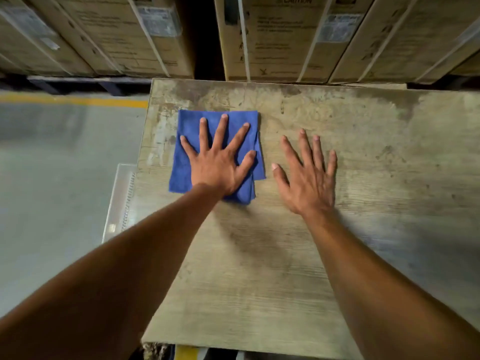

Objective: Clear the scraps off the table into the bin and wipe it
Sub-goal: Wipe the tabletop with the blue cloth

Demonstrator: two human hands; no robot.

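On the far left part of the worn wooden table (298,255), a folded blue cloth (189,128) is pinned flat under the left hand (220,165). The fingers (222,126) are spread wide and straight across the cloth, the palm is pressed down on its near right portion, and the fingertips stop short of its far edge. Nothing is pinched or curled round; the cloth is simply held down by a flat, released hand. Blue is seen on every side of the hand but the wrist side, where a folded corner pokes out beneath the heel of the palm.

Just beside the cloth, to its right, the right hand (309,178) is laid flat on bare wood, fingers straight and slightly fanned, nothing grasped. A narrow strip of tabletop is left between its thumb and the cloth's right edge, so the two are apart.

The tabletop is marked by stains and scuffs, darker along the far edge. A clear plastic container (118,203) is seen against the table's left side, on the grey floor (57,178). Strapped cardboard boxes (272,35) are stacked behind the table.
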